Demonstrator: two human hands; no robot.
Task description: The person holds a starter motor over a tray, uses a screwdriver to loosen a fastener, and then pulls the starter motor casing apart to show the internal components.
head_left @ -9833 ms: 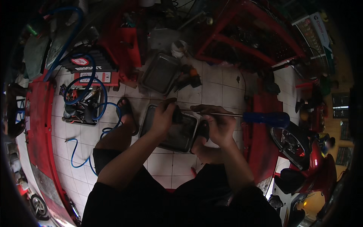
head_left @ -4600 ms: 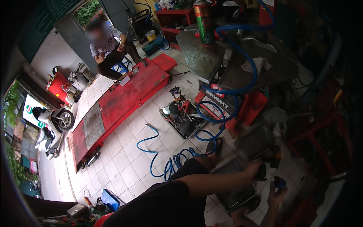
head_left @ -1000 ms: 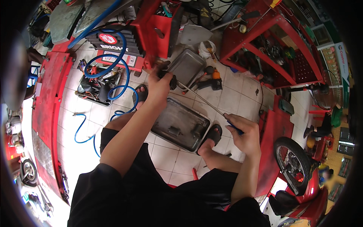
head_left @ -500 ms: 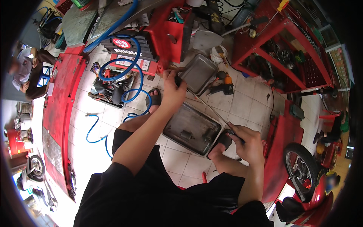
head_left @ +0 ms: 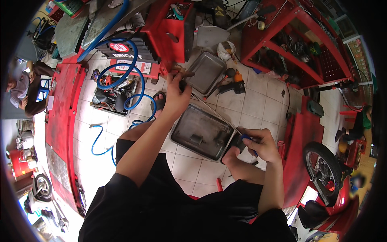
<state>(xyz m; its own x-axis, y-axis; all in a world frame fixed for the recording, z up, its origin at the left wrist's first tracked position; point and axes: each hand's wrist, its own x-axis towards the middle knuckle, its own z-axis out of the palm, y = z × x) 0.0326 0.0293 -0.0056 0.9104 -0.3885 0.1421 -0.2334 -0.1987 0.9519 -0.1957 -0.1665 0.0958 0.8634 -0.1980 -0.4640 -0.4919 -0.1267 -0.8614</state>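
My right hand (head_left: 264, 144) is closed around the blue handle of a long, thin screwdriver (head_left: 219, 114). Its metal shaft runs up and left over a tray and ends close to my left hand (head_left: 178, 97). That hand is closed on a small dark part (head_left: 182, 85), mostly covered by the fingers and too small to name. I cannot tell whether the shaft's tip touches it. Below the shaft, on the tiled floor between my feet, lies a dark metal tray (head_left: 189, 147) with a few small dark parts in it.
Beyond are a second metal tray (head_left: 206, 72), a cordless power tool (head_left: 233, 87) and a white bucket (head_left: 224, 51). A coiled blue air hose (head_left: 142, 90) hangs at left beside a parts-filled tray (head_left: 111, 109). A red tool rack (head_left: 258, 38) stands far right, a motorcycle wheel (head_left: 322, 165) near right.
The view has shifted slightly. My right-hand fingers have changed their hold, showing more of the blue handle. My left hand stays near the shaft's far end, still holding the dark part.
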